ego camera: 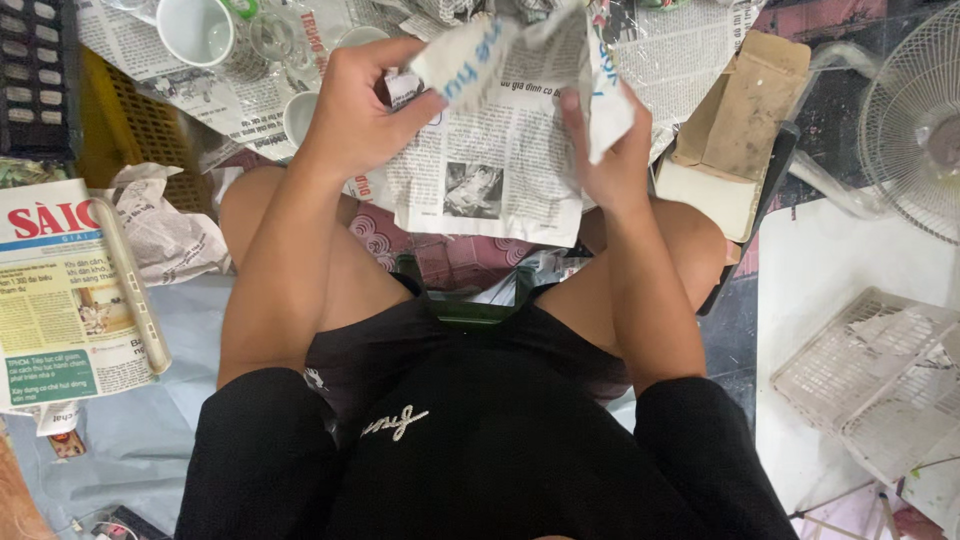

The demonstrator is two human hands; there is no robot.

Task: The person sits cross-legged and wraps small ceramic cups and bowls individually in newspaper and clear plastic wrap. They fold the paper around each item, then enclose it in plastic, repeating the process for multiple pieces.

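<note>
Newspaper-strewn floor (640,60), both hands (365,105) around a paper-wrapped bundle (530,55).

Ahead of the knees the floor is crowded: spread newspaper sheets (480,170), white cups (195,30) upper left, open cardboard box (735,130) close right of the right hand (610,160). Left side blocked by stacked newspapers (65,290) and crumpled paper (165,235); right by white plastic basket (870,375) and fan (915,115). Freest passage: pale floor between box and basket.
</note>
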